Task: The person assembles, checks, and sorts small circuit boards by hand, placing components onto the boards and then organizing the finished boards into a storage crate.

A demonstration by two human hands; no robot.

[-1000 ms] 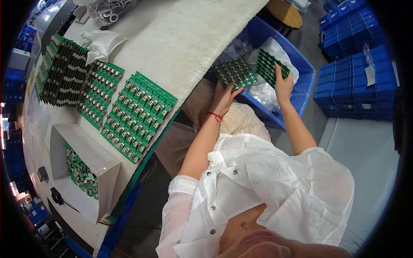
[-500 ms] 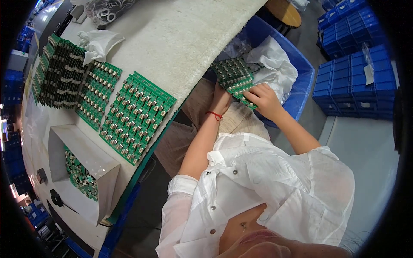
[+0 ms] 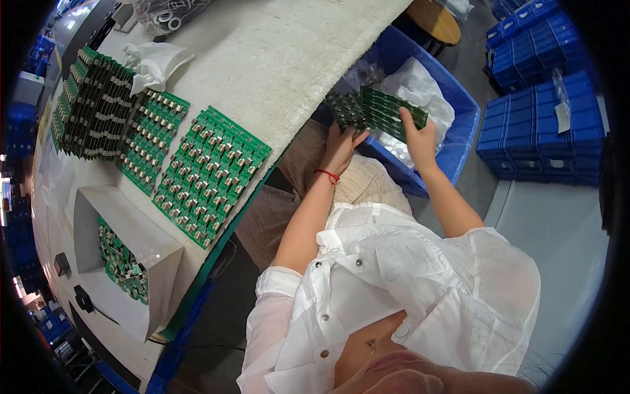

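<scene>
Over the blue bin, my left hand (image 3: 338, 150), with a red cord at its wrist, is closed on the lower edge of a green circuit board panel (image 3: 346, 110). My right hand (image 3: 421, 138) grips the right end of a second circuit board section (image 3: 388, 111), which is tilted with its darker, flatter face showing. The two sections meet in a V; whether they are still joined I cannot tell. On the table to the left lie a large circuit board panel (image 3: 211, 177) and a narrower board panel (image 3: 154, 134), beside a stack of upright boards (image 3: 94, 108).
The blue bin (image 3: 467, 108) beside the table holds a white plastic bag (image 3: 423, 85). A white box (image 3: 128, 213) with small board pieces stands on the table (image 3: 275, 52) near a crumpled white bag (image 3: 156, 64). Blue crates (image 3: 541, 125) are stacked at right; a round stool (image 3: 434, 20) stands behind.
My right hand has moved up and right, turning its section of board so the other face shows. The left hand stays nearly in place, its thumb now spread to the right.
</scene>
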